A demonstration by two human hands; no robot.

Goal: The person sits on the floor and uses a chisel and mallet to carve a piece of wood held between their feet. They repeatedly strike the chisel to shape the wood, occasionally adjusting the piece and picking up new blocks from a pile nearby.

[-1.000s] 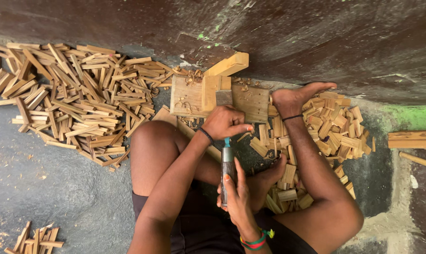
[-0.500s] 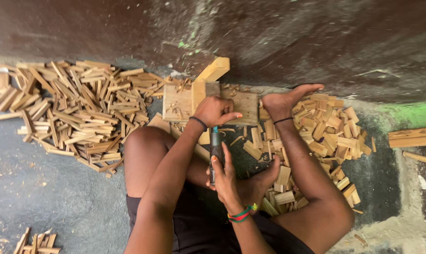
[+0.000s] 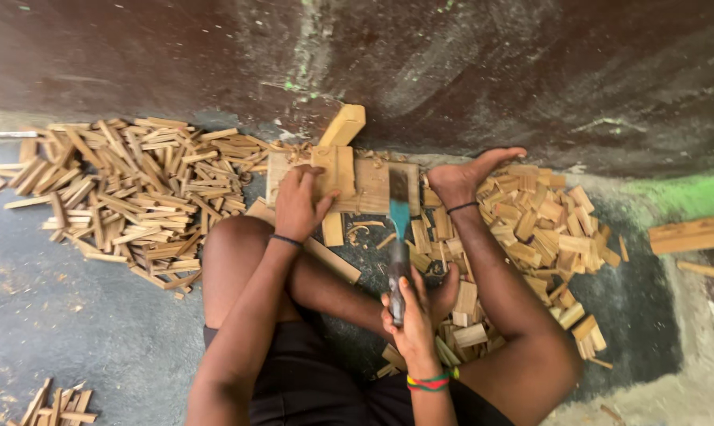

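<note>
Ahead of the seated person's knees, the left hand pins a wood piece upright on the block; the right hand grips a chisel, its long axis pointing straight at the block.

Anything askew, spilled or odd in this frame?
One risk stands out: the right hand swings a bladed chopper onto the wooden block, right beside the bare foot and the left hand steadying a stick. Cut sticks litter the floor.

Bare arms and legs, no sleeves. Dark shorts. Thin black band on left wrist, another on one ankle. Red-yellow-green beaded bracelet on right wrist.
</note>
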